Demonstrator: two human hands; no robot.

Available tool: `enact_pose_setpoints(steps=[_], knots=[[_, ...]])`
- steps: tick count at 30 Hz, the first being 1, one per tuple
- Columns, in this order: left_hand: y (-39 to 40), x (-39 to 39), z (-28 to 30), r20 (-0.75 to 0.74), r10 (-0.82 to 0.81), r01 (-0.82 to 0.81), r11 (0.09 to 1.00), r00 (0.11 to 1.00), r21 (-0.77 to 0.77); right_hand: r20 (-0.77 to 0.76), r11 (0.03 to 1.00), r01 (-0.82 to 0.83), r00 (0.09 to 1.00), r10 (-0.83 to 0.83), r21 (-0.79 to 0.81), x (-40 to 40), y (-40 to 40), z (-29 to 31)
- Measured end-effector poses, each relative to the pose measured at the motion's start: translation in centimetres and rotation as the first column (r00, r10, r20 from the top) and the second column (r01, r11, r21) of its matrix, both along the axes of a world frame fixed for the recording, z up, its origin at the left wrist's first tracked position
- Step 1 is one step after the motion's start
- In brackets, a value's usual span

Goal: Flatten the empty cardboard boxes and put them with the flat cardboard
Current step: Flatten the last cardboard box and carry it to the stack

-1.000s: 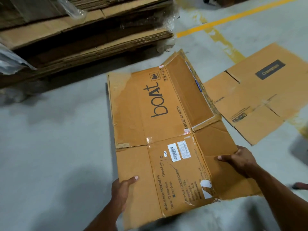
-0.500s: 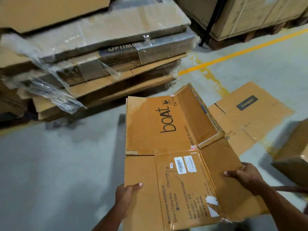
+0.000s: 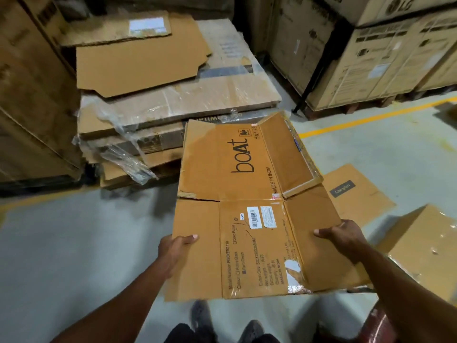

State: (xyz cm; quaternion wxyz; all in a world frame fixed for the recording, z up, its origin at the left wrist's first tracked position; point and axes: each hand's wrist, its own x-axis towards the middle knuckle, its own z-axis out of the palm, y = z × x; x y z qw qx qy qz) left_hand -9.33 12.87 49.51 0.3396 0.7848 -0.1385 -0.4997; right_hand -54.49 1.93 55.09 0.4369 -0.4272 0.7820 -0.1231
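I hold a flattened brown "boAt" box (image 3: 242, 194) out in front of me, off the floor, its printed face up. My left hand (image 3: 173, 251) grips its near left edge, thumb on top. My right hand (image 3: 343, 238) grips the near right flap the same way. One flap at the far right stands folded up. Just beyond the box's far edge lies the stack of flat cardboard (image 3: 153, 95), partly wrapped in torn plastic film. A second flat sheet (image 3: 356, 194) with a dark label lies on the floor to the right.
An upright brown box (image 3: 425, 246) stands at the right, close to my right arm. Tall cartons on pallets (image 3: 358, 53) fill the back right, and a large carton (image 3: 27, 95) rises at the left. A yellow line (image 3: 371, 117) crosses the grey floor. My shoes (image 3: 200, 318) show below.
The held box has come up off the floor and nearer to the flat stack. My view has lifted, so the stack's top and the cartons behind now show.
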Motion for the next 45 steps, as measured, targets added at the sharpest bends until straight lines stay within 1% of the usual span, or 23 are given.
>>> enact_pose_setpoints(steps=[4, 8, 12, 15, 19, 24, 29, 35, 40, 45], knots=[[-0.5, 2.3, 4.2, 0.0, -0.004, 0.004, 0.999, 1.0, -0.035, 0.022, 0.999, -0.006, 1.0, 0.007, -0.044, 2.0, -0.9, 4.7], [-1.9, 4.6, 7.1, -0.007, -0.005, 0.004, 0.997, 1.0, -0.081, 0.032, 0.996, -0.01, 0.999, 0.013, -0.083, 3.8, -2.4, 7.2], [-3.7, 8.1, 9.5, 0.014, -0.008, 0.01, 0.994, 1.0, -0.108, 0.049, 0.989, -0.051, 0.997, 0.059, -0.138, 8.0, -4.0, 10.3], [-4.9, 10.8, 11.8, 0.023, 0.006, -0.004, 0.994, 1.0, -0.112, 0.106, 0.991, -0.048, 0.993, 0.062, -0.126, 11.4, -5.4, 12.6], [-7.0, 14.5, 13.8, 0.037, 0.025, -0.02, 0.992, 0.999, -0.122, 0.081, 0.986, -0.074, 0.993, 0.087, -0.149, 15.0, -7.9, 13.9], [-9.8, 18.5, 15.6, 0.067, 0.087, -0.079, 0.99, 0.994, -0.119, 0.034, 0.984, -0.117, 0.992, 0.122, -0.133, 19.2, -12.4, 13.8], [-14.0, 21.8, 15.9, 0.08, 0.142, -0.132, 0.984, 0.987, -0.12, -0.007, 0.982, -0.144, 0.989, 0.144, -0.125, 22.7, -19.0, 13.6], [-23.3, 26.1, 16.0, 0.074, 0.195, -0.183, 0.972, 0.978, -0.147, -0.02, 0.974, -0.174, 0.985, 0.173, -0.147, 28.0, -30.1, 13.9], [-31.2, 29.2, 17.0, 0.089, 0.222, -0.202, 0.961, 0.971, -0.19, -0.003, 0.964, -0.221, 0.975, 0.223, -0.151, 32.0, -39.6, 14.0], [-37.5, 33.4, 17.1, 0.089, 0.275, -0.255, 0.949, 0.957, -0.184, 0.037, 0.95, -0.266, 0.961, 0.275, -0.163, 37.0, -48.2, 14.0]])
